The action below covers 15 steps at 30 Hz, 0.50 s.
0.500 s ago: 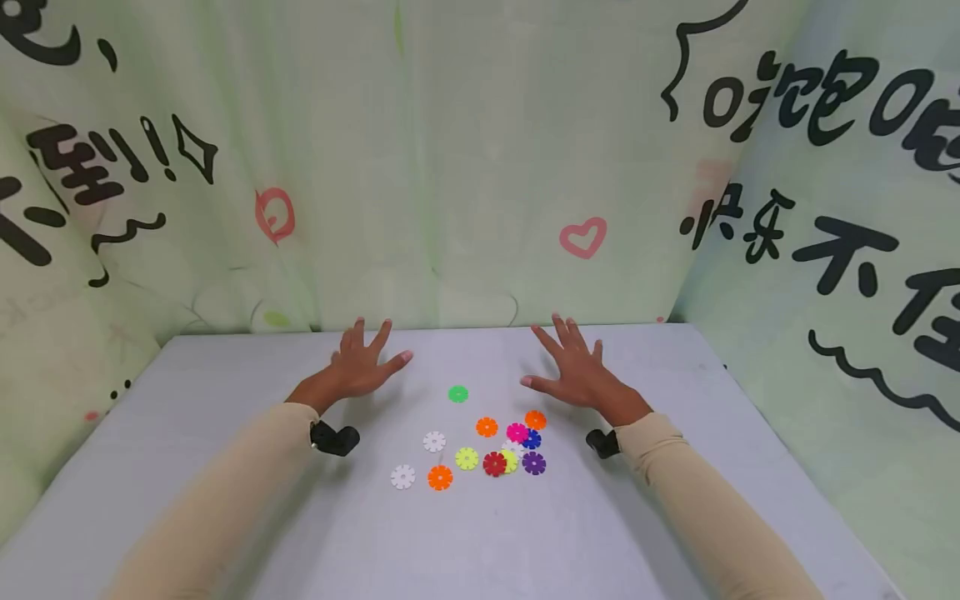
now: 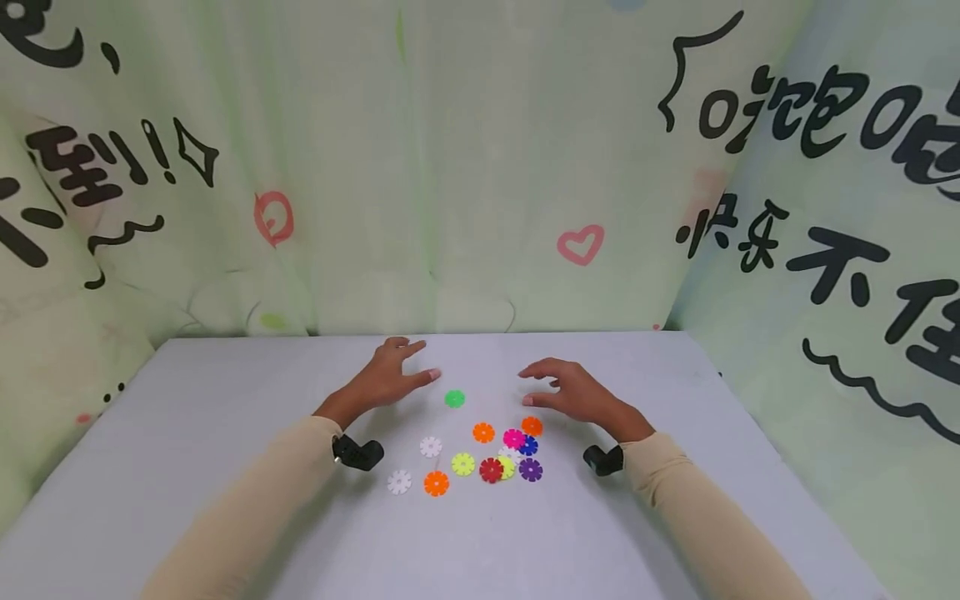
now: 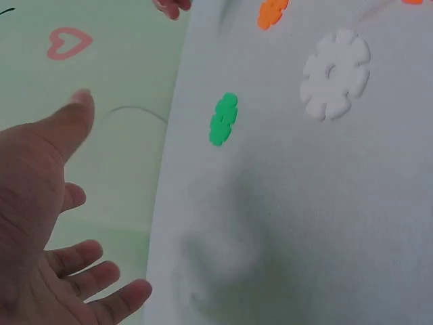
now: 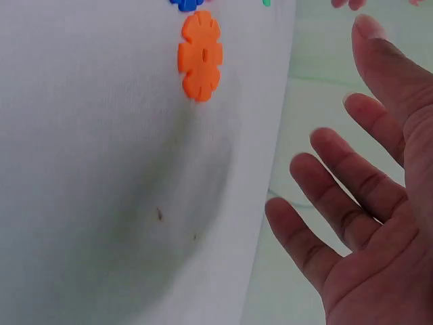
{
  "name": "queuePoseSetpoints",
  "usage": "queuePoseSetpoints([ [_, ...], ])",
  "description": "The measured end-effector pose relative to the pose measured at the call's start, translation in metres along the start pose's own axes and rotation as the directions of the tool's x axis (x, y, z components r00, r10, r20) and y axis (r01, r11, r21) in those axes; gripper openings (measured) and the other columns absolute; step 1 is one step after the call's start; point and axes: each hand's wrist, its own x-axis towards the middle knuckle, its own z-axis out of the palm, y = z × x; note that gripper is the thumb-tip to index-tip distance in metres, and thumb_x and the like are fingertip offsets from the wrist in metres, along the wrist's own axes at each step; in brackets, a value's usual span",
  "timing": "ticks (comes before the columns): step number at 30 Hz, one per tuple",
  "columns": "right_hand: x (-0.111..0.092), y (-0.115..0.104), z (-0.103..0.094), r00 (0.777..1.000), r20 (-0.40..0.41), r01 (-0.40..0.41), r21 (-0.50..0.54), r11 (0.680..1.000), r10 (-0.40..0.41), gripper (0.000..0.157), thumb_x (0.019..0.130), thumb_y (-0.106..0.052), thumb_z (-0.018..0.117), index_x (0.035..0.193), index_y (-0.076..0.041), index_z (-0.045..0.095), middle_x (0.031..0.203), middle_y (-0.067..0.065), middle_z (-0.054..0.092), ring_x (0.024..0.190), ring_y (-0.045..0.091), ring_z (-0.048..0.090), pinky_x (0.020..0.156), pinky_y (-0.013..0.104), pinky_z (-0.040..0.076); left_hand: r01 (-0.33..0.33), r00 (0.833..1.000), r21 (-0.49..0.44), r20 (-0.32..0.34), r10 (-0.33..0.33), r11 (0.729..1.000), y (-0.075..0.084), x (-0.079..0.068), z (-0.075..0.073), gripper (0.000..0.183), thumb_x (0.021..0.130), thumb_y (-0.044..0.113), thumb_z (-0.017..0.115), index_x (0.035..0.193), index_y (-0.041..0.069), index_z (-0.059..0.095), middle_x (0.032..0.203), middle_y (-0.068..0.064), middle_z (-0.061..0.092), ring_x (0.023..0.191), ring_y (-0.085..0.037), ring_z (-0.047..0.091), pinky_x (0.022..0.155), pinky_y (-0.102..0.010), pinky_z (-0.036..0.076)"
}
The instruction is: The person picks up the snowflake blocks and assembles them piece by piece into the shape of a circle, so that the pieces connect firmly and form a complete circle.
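My left hand (image 2: 386, 377) hovers over the white table with nothing in it, thumb apart from the fingers, just left of a green notched disc (image 2: 454, 399). On the other side my right hand (image 2: 573, 389) is also held above the table, its fingers loosely bent and empty, close behind an orange disc (image 2: 532, 426). Nearer to me lie several flat flower-shaped plastic discs, among them a pink disc (image 2: 513, 439), a blue disc (image 2: 529, 446), a purple disc (image 2: 530, 470), a red disc (image 2: 491, 470) and a white disc (image 2: 399, 482). The red one overlaps a yellow disc (image 2: 507, 467).
The white table (image 2: 465, 550) runs back to a pale green curtain (image 2: 450, 167) with printed lettering and hearts. Curtain also hangs along the left and right sides. A dark wrist camera (image 2: 358, 453) sits on the left wrist, another dark wrist camera (image 2: 603, 460) on the right.
Both hands have gone from widely spread fingers to a more relaxed bend. The left hand has shifted right toward the green disc. The discs lie as before; the view has tilted slightly.
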Motion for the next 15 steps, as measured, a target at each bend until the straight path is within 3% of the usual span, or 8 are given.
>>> queuePoseSetpoints([
  [7,-0.008,-0.007,0.01,0.999,0.023,-0.042,0.037,0.998,0.041,0.03,0.088,-0.016,0.074,0.114,-0.003,0.07,0.103,0.004,0.069,0.091,0.019,0.061,0.078,0.031,0.053,-0.045,0.999,-0.068,0.002,0.046,0.997,0.013,0.005,0.024,0.053,0.093,0.019,0.068,0.142,0.01,0.051,0.14,-0.018,0.045,0.125,-0.033,0.046,0.1,-0.046,0.042],
  [15,-0.015,-0.023,0.023,0.997,0.07,-0.021,0.034,0.999,0.019,0.026,0.087,-0.006,0.072,0.113,-0.002,0.07,0.098,0.001,0.068,0.087,0.018,0.06,0.069,0.026,0.053,0.011,1.0,-0.151,0.0,-0.011,0.989,0.018,0.006,0.044,0.049,0.087,0.011,0.073,0.134,0.01,0.06,0.124,-0.013,0.056,0.11,-0.027,0.054,0.079,-0.032,0.053],
])
